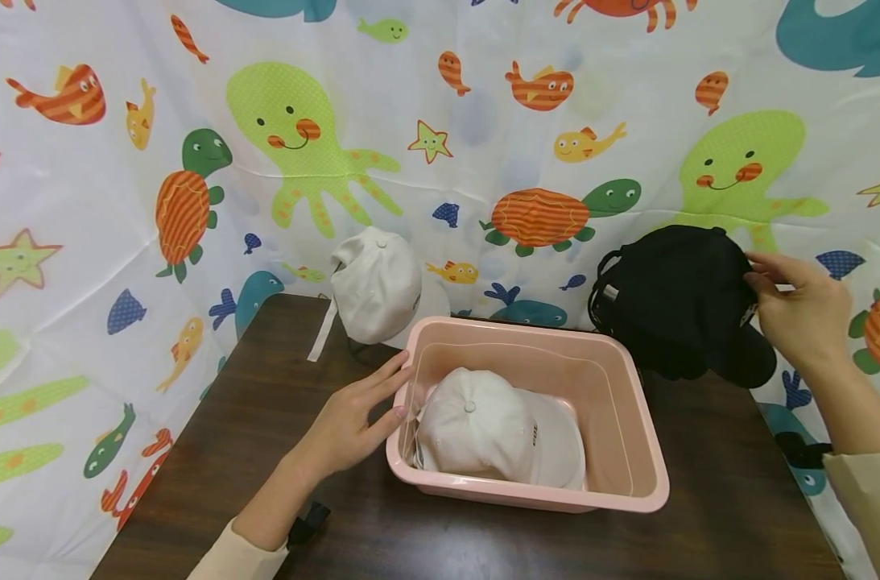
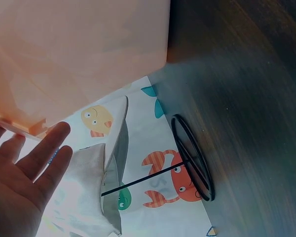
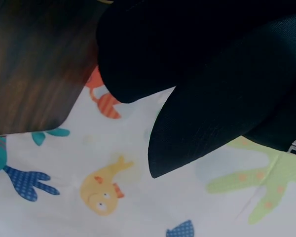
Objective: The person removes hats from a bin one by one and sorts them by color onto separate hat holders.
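On the right, my right hand (image 1: 805,310) pinches the side of a black baseball cap (image 1: 682,298) between thumb and fingers. The cap's curved brim (image 3: 207,128) shows in the right wrist view, with light lettering on the front and another dark rounded part beside it. My left hand (image 1: 356,419) rests with extended fingers at the left rim of a pink plastic basin (image 1: 526,330). Inside the basin lies a white baseball cap (image 1: 476,423), crown up, brim pointing right.
Behind the basin's left corner, another white cap (image 1: 378,286) sits on a black wire stand (image 2: 192,158), its strap hanging down. Thin black loops (image 1: 595,290) show beside the black cap. All stand on a dark wooden table (image 1: 266,387) before a sea-animal curtain (image 1: 411,105).
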{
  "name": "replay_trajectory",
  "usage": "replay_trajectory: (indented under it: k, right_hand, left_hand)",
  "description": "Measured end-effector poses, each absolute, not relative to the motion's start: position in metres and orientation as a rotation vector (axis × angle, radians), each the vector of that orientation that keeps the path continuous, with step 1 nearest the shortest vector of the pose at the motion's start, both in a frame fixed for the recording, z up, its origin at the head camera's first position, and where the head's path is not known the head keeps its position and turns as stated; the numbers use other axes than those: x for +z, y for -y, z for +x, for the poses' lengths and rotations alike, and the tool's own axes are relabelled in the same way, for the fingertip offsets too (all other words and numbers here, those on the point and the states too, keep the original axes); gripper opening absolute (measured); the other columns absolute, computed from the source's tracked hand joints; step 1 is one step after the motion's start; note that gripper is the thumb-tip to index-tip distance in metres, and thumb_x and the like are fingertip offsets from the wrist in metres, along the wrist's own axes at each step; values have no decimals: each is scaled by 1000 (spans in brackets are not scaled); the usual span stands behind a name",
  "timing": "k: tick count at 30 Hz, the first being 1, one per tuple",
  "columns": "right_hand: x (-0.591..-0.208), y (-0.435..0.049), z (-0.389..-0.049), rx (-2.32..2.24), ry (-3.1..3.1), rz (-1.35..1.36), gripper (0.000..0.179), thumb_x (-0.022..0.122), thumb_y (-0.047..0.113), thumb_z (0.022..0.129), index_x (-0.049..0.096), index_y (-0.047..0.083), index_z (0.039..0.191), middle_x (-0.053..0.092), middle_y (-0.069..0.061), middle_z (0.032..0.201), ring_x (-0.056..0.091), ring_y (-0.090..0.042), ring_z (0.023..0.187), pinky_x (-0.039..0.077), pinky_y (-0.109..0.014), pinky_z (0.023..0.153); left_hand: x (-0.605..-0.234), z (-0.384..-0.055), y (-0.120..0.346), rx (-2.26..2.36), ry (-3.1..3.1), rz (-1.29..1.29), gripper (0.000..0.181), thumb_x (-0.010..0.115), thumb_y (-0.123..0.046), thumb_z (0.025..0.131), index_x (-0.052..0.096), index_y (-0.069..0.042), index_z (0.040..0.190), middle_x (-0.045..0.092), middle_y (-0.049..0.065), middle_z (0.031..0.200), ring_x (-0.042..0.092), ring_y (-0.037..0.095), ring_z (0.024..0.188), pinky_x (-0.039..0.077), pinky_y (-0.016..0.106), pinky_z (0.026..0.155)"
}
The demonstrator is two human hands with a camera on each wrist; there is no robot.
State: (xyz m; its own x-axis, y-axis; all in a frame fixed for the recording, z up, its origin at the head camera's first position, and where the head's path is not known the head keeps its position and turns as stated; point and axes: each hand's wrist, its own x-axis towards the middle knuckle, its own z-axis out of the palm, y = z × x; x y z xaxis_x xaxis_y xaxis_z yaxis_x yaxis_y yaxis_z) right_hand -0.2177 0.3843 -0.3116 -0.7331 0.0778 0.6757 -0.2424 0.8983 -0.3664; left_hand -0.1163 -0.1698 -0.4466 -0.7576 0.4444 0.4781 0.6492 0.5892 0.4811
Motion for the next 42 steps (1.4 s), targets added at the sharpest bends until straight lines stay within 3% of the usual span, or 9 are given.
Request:
replay_trajectory:
  k: [7,21,23,26,30,32,35,38,42]
  right_hand:
    - [-320,-389,-218,613,2311,131,27,67,0,98,76,0,123,75,-18,99,40,32,85,31,2,75]
    - [-333,-396,-219,645,2339,132,22,68,-4,96,76,-6,116,76,-26,104,40,36,76,30,3,71]
    - [-336,-396,-219,641,2355,111,21,68,-4,96,77,-5,115,77,-12,104,41,36,77,30,3,71]
    - [-339,-396,-219,642,2359,106,20,68,-4,96,77,-5,114,76,-8,104,41,35,77,31,2,71]
    - [-342,-396,-220,655,2341,124,20,68,-5,95,77,-5,113,76,-25,106,41,36,76,31,2,71]
    - [-344,-396,-221,660,2332,122,19,69,-5,95,77,-5,112,76,-23,106,41,36,76,31,2,71]
    - [-347,-395,-221,686,2303,123,18,70,-4,95,78,-5,111,76,6,104,42,36,76,31,1,72]
    - [-350,-395,-221,708,2282,116,17,70,-3,96,78,-4,111,55,42,96,43,35,75,31,1,73]
    - [-355,-393,-222,717,2255,130,17,68,-5,95,77,-6,110,42,57,91,43,35,77,30,0,74]
  left_hand:
    - [-447,-116,170,-957,2526,-890,54,66,-25,101,56,-8,152,43,3,165,54,29,140,50,55,106]
    - [-446,-116,170,-961,2548,-878,55,65,-27,101,55,-10,153,41,1,165,53,28,141,49,54,107]
    - [-446,-116,170,-956,2543,-880,55,65,-27,101,55,-10,153,41,1,165,53,28,141,49,53,107]
    - [-446,-116,169,-956,2535,-882,55,66,-26,101,56,-10,153,42,1,165,53,28,141,49,53,107]
    - [-447,-116,170,-962,2529,-881,56,66,-26,100,56,-10,153,42,2,165,53,28,141,49,53,107]
    - [-447,-116,170,-964,2527,-881,56,66,-26,100,56,-10,153,42,2,165,53,28,141,49,53,107]
    - [-447,-116,170,-964,2518,-885,56,67,-25,100,56,-10,153,42,2,165,53,27,142,49,53,107]
    - [-448,-117,170,-964,2508,-888,56,67,-25,100,56,-10,153,42,2,165,53,27,142,49,53,107]
    - [-449,-117,170,-964,2502,-888,56,67,-24,100,56,-11,153,43,2,165,53,27,142,49,53,107]
